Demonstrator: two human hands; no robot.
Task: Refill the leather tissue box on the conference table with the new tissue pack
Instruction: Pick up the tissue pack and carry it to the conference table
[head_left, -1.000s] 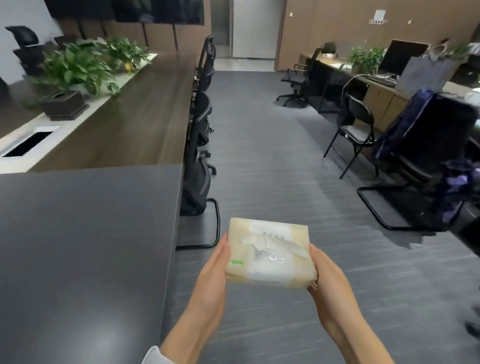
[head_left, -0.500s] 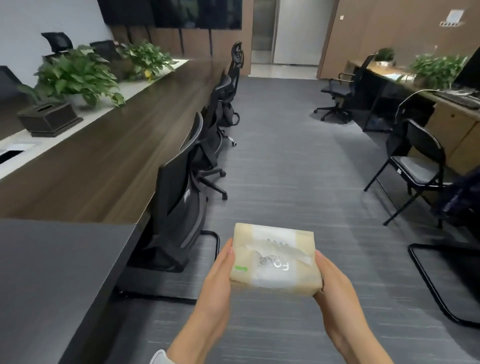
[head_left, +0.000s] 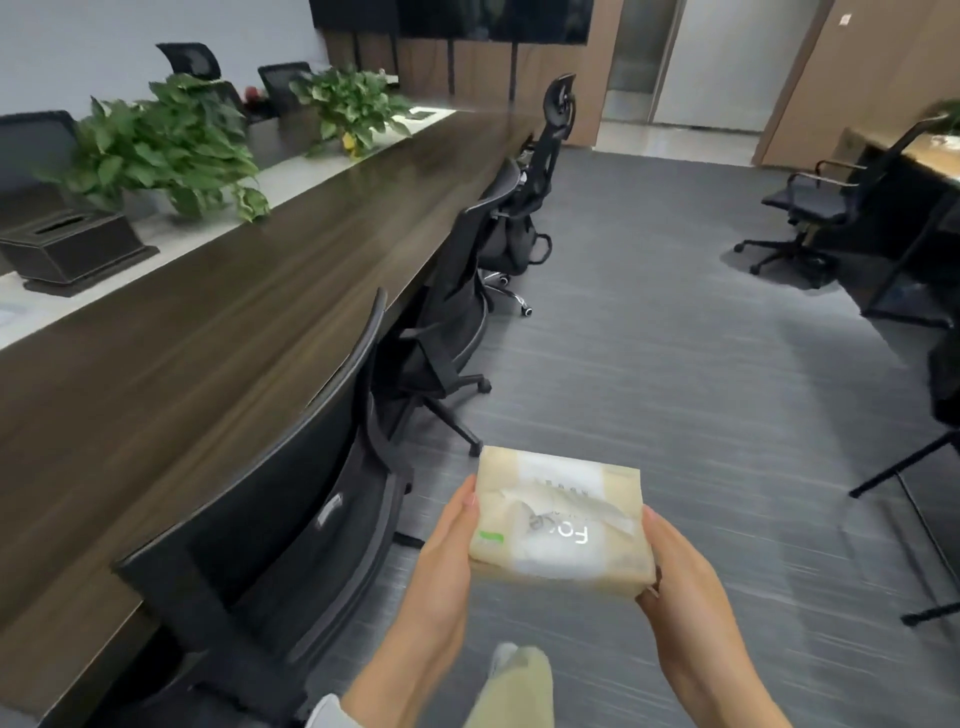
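At far left the dark leather tissue box (head_left: 72, 249) sits on the long wood-grain conference table (head_left: 218, 343), nearer than before. Mesh chairs (head_left: 311, 509) line its edge; open grey carpet (head_left: 675, 389) lies right. Low centre, left hand (head_left: 441, 551) and right hand (head_left: 685, 577) clamp the soft beige tissue pack (head_left: 558, 525).

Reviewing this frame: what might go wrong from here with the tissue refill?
The tissue pack is pinched only at its ends between the left hand and right hand, so it may slip mid-walk. The office chairs line the table edge, and the leather tissue box sits across the wide tabletop, likely forcing an awkward reach.
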